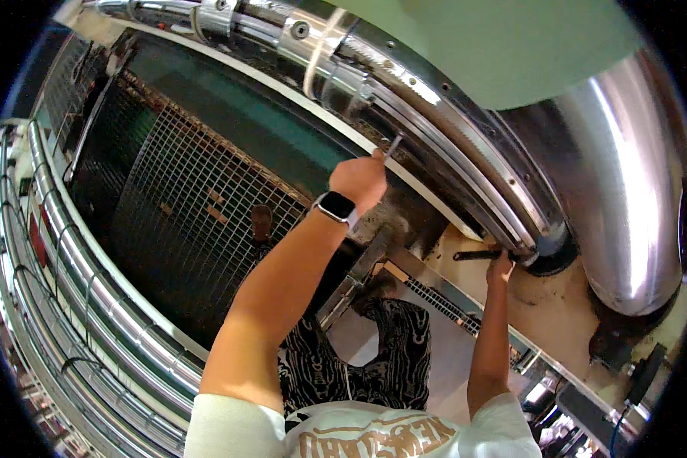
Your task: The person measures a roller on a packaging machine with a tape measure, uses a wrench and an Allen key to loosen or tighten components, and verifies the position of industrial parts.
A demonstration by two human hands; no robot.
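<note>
My left hand [359, 182], with a watch [336, 206] on its wrist, reaches to the pale edge strip of a large machine. Its fingers are closed on a thin grey metal tool [394, 143] that points up toward the dark gap beside the steel bars; the tool's kind is not clear. Lower right, my right hand [500, 269] is closed around a dark, bar-like handle [475, 255] at the near end of the long steel bars [466, 156]. The far end of that handle is hidden by the bars and my fingers.
A large polished roller [626, 191] stands at the right, under a pale green cover [511, 46]. Left of my arm lies a metal grid walkway [198, 175], with a shoe on it. Steel rollers [76, 252] curve along the left. A beige machine panel [542, 305] lies beside my right arm.
</note>
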